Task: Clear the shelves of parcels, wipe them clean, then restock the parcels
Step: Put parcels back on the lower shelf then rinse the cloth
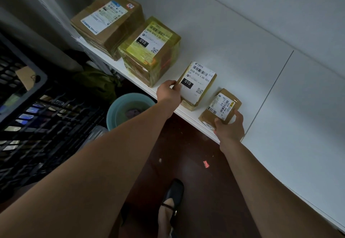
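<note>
Four taped brown cardboard parcels in a row along the near edge of the long white shelf board (233, 37), each label-side up, presumably so the barcodes read at a glance. Farthest left: a flat brown box with a white and blue label (107, 21). Just beside it, possibly touching: a taller box wrapped in yellowish tape with a black "010" tag (149, 50). Then a gap, and a mid-sized brown box almost covered by a white "010" label (197, 85). Just right of that, apart from it: the smallest brown box with a slanted barcode label (221, 107), close to the seam between shelf boards.

Left hand (168, 93) curled round the near left corner of the mid-sized box, fingers over the top edge, thumb side hidden. Right hand (230, 126) gripping the near right end of the smallest box, thumb up its right side, fingers across the near face. Both boxes apparently resting on the board; cannot tell whether either is lifted a little.

Judging by the even spacing, the bare wiped-looking board and the square alignment with the edge: probably restocking, with these two being set down or nudged straight. Removal cannot be ruled out.

Below the shelf on the left: a pale teal round plastic basin (128, 110) with something dark, perhaps a cloth, inside, kept near for wiping. Far left: a dark slotted plastic crate (24, 95). Dark red floor (201, 172) and a black shoe (175, 191) underneath.
</note>
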The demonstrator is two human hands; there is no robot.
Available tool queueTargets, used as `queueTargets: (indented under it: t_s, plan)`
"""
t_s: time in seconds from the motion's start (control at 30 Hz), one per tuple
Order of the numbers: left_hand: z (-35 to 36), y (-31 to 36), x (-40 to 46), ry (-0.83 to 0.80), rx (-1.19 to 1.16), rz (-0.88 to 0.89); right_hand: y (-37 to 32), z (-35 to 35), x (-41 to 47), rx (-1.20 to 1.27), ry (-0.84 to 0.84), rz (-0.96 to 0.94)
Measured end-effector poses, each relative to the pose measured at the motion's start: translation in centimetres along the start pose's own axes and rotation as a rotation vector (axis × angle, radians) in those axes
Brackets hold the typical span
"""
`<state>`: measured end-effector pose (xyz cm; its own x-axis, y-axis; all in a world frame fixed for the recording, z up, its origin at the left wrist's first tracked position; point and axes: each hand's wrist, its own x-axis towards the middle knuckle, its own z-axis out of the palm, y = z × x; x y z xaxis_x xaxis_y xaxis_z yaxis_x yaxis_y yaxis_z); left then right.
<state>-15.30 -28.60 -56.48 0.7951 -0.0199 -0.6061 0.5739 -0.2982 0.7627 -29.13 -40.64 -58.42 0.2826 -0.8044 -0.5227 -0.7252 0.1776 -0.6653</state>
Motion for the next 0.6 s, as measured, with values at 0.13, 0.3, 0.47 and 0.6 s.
queueTargets:
  t_s: [0.13,0.3,0.47,0.6]
  plan:
    - [-0.6,-0.5,-0.2,0.007,0.053,-0.014,-0.2,0.1,0.0,0.021,0.021,0.037]
    - [-2.7,-0.4,-2.0,-0.003,0.273,0.095,-0.6,-0.1,-0.9,-0.151,0.059,0.068]
    - [-7.1,0.5,-4.8,0.013,0.396,0.324,-2.4,-0.1,-4.8,-0.212,0.192,-0.083]
    - [-11.7,1.3,-5.7,0.092,0.285,0.415,-4.1,2.5,-9.4,-0.144,0.124,-0.360]
